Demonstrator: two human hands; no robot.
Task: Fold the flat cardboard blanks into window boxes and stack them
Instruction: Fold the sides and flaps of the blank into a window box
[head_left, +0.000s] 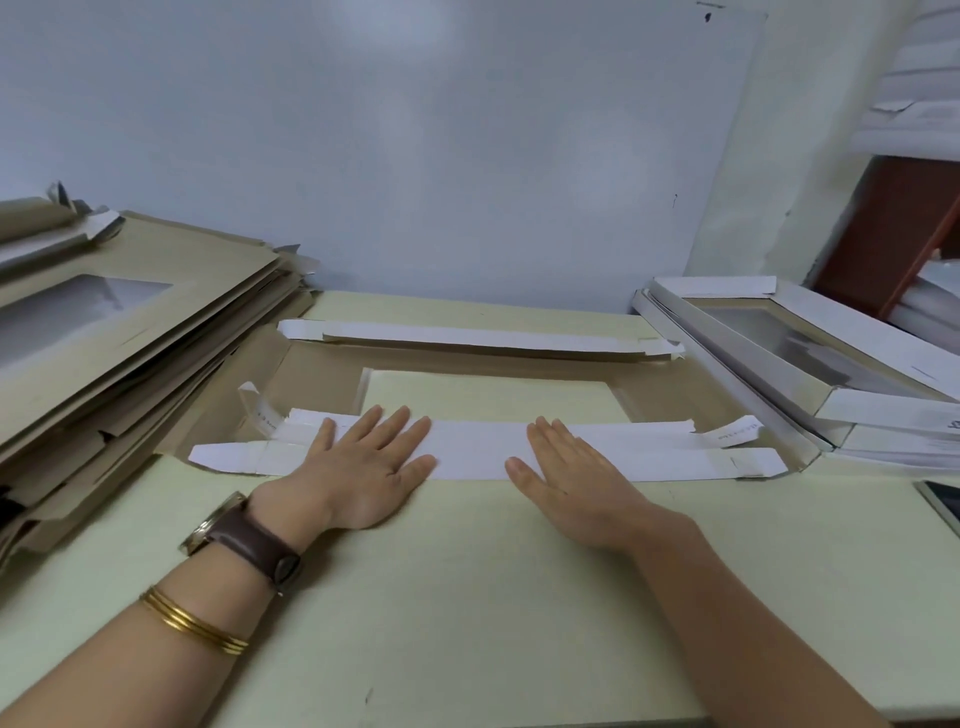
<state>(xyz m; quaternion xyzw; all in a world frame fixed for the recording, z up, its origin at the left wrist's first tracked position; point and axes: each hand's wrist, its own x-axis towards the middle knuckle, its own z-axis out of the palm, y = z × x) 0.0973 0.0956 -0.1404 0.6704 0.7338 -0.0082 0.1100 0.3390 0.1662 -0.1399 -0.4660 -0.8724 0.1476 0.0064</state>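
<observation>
Pressing down the white near flap (467, 452) of the cardboard blank (322, 374) with left hand (363, 478) and right hand (571, 488), palms flat, fingers straight, gripping nothing; lying mid-table, far flap (467, 338) folded over too, window cut-out showing pale green table (467, 597) through it; backed by a plain white wall (415, 156). Flanked just left by a slumped pile of flat blanks (130, 332), brown, windowed; right by a stack of folded boxes (872, 332), white walls up, film window in the top one, nothing else seen inside; phone (943, 501) at the right table edge; watch (244, 535) and gold bangles (192, 621) on the left wrist.
</observation>
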